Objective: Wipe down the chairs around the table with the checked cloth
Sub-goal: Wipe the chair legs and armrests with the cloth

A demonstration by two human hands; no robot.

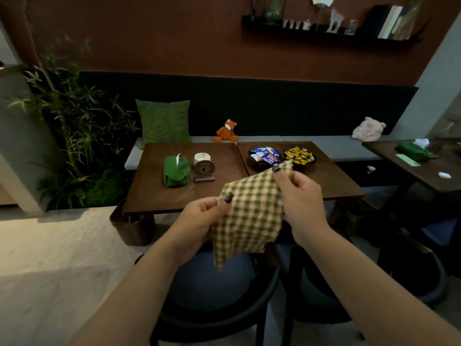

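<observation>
Both grips pinch the green-and-cream checked cloth (252,216): left hand (199,221) on its lower left edge, right hand (299,196) on the raised top corner, so it hangs slanted between them. Directly below waits the dark round blue-cushioned chair (212,283), nearer the left hand, short of the brown wooden worktop (174,196).

Both hands (199,216) (301,196) raised, fingers pinching.

Table (224,193): before the bench (311,142).
On table, left: tissue pouch (175,171), candle (201,159) beside it.
On table, right: two snack bowls (265,156).
Chairs (214,283): at the table's near side.
</observation>
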